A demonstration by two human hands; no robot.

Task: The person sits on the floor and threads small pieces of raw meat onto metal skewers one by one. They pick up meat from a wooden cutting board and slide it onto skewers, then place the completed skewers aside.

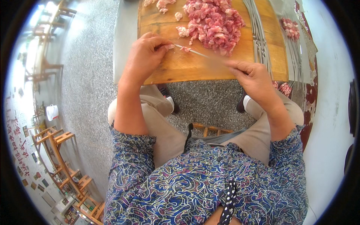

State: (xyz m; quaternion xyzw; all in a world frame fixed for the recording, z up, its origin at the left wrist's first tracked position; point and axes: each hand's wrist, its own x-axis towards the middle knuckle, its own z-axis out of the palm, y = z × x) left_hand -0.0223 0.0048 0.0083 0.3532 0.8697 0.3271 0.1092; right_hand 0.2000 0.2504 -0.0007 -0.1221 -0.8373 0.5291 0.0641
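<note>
Between thumb and forefinger, my left hand (147,56) pinches a small piece of raw meat (170,46) at the tip of a thin metal skewer (199,53). One piece of meat (185,49) is threaded on the skewer a little way down. My right hand (253,77) grips the skewer's other end; a blurred patch hides the part near the fingers. Both hands are over the front of a wooden board (180,69). Beyond them lies a large heap of raw cut meat (215,25), with a few paler loose pieces (178,16) to its left.
A bundle of bare metal skewers (256,31) lies along the board's right side. Farther right are skewers loaded with meat (291,28), and more threaded meat (285,88) sits lower down. A white wall (334,112) rises at right. Wooden stools (67,137) stand at left.
</note>
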